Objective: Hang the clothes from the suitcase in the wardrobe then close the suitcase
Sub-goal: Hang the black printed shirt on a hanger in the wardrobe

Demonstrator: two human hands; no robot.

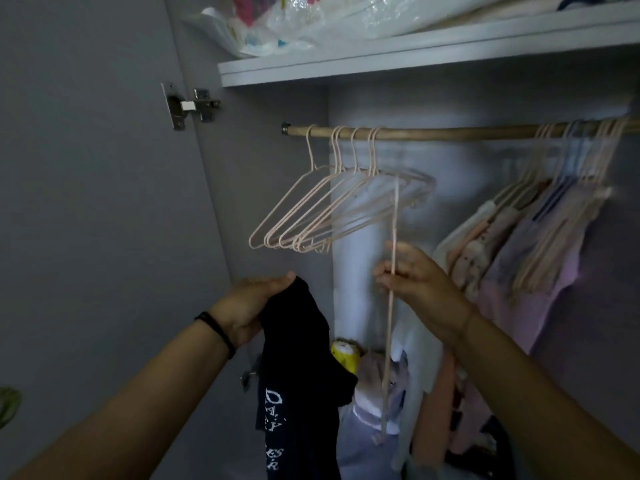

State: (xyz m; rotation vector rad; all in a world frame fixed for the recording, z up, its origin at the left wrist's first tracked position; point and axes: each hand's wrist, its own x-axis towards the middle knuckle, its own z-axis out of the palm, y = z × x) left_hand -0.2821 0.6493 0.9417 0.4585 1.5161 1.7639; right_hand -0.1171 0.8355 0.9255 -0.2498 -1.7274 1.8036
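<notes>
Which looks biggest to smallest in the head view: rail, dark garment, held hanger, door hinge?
1. dark garment: covers most, but it is nearest the camera.
2-3. rail and held hanger: both long and thin, too alike to rank.
4. door hinge.

Crumpled plastic bags (277, 26) with bright printed spots lie on the top shelf (381, 60). A metal hinge (194, 105) sits at upper left. At far right, pale pink and lilac garments (519, 251) hang bunched on the rail (450, 132). Low in the middle is a yellow object (344, 355), and something green (8, 405) shows at the left edge.
</notes>
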